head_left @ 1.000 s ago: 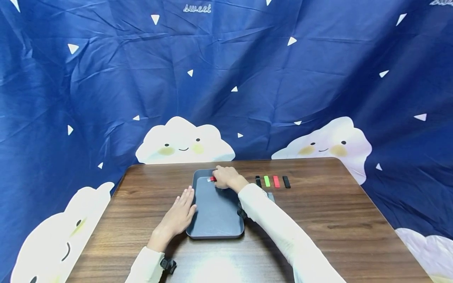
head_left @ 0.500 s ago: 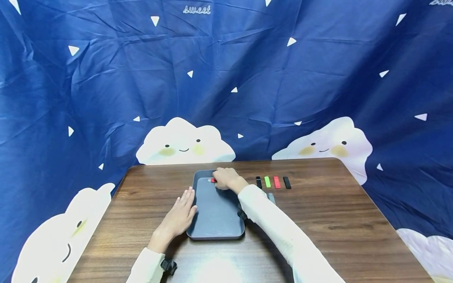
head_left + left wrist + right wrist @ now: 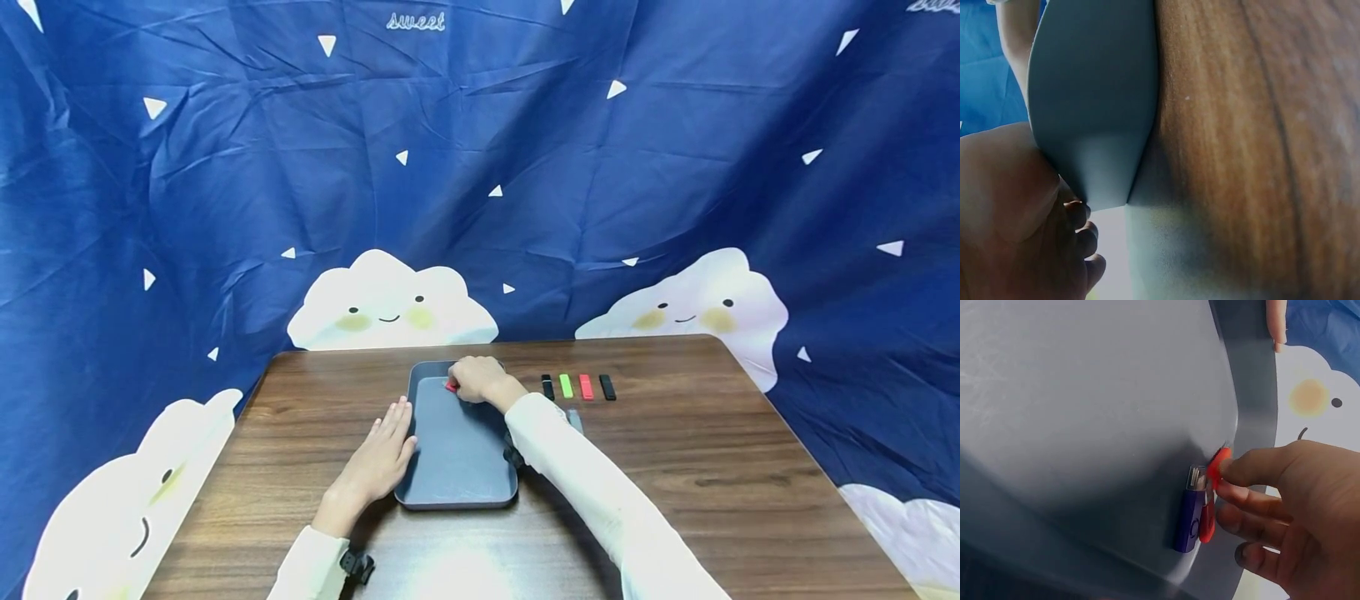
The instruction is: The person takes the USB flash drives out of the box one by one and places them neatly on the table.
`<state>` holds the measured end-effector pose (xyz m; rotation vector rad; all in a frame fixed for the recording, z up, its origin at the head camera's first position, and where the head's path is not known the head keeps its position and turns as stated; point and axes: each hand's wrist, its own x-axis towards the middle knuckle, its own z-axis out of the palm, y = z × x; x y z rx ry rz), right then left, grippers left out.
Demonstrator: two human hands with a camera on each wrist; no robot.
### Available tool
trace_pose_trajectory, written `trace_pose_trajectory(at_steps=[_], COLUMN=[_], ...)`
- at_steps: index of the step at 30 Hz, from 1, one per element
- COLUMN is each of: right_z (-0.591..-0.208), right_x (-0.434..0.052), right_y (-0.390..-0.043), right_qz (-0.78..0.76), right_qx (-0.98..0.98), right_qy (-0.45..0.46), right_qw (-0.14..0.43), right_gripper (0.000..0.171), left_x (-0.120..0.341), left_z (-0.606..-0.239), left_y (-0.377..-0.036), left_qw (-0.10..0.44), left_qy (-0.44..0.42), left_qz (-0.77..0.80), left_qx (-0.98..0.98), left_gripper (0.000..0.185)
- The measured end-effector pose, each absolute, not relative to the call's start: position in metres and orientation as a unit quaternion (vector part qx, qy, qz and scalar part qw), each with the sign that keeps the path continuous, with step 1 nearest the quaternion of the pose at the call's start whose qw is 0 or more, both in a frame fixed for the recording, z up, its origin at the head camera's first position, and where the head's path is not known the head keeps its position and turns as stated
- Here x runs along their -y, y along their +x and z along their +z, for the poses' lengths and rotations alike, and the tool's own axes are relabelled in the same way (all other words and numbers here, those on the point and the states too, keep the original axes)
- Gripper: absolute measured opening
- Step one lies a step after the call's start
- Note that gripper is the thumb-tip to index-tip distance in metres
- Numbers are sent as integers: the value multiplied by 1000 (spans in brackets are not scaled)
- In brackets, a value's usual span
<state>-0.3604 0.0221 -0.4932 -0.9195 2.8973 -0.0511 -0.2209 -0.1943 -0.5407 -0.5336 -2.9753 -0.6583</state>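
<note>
The right hand [image 3: 476, 379] reached into the far end of the grey tray [image 3: 457, 467] and pinched a red USB stick [image 3: 1213, 497] between thumb and fingertips, its fingers curled round it. In the right wrist view the red stick lay on the tray floor close to the far wall, touching a blue USB stick [image 3: 1189, 519] that lay alongside it. The left hand [image 3: 377, 458] rested flat on the table [image 3: 712, 467] with straight fingers, its fingertips against the tray's left wall, gripping nothing. To the right of the tray, 4 more sticks lay in a row on the table: black [image 3: 547, 387], green [image 3: 566, 386], red [image 3: 586, 387] and black [image 3: 607, 387], well apart from both hands
</note>
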Motion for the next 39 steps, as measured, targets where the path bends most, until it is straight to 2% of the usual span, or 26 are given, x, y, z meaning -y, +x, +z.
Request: trace_pose_trajectory(at_steps=[5, 12, 18, 25, 34, 39], right_z=[-492, -495, -497, -499, -500, -500], right_x=[-22, -22, -22, -21, -21, -19], right_y=[-360, -360, -361, -361, -360, -359], right_qz=[-28, -31, -32, -29, -20, -22], right_qx=[-949, -948, -948, -944, -941, -946], right_qy=[-307, -310, -313, -322, -326, -313], right_qw=[59, 57, 48, 70, 86, 85], right_gripper=[9, 7, 23, 42, 38, 43], left_x=[196, 193, 192, 192, 192, 192], left_z=[-547, -539, -537, -537, -538, -537], left_y=[-224, -220, -218, -219, -219, -218], left_qw=[42, 19, 14, 15, 12, 18], left_qy=[-178, -169, -164, -165, -164, -166], left_qz=[-199, -199, -191, -192, -189, -193], left_qx=[963, 965, 968, 967, 968, 967], left_gripper=[61, 61, 61, 61, 62, 62])
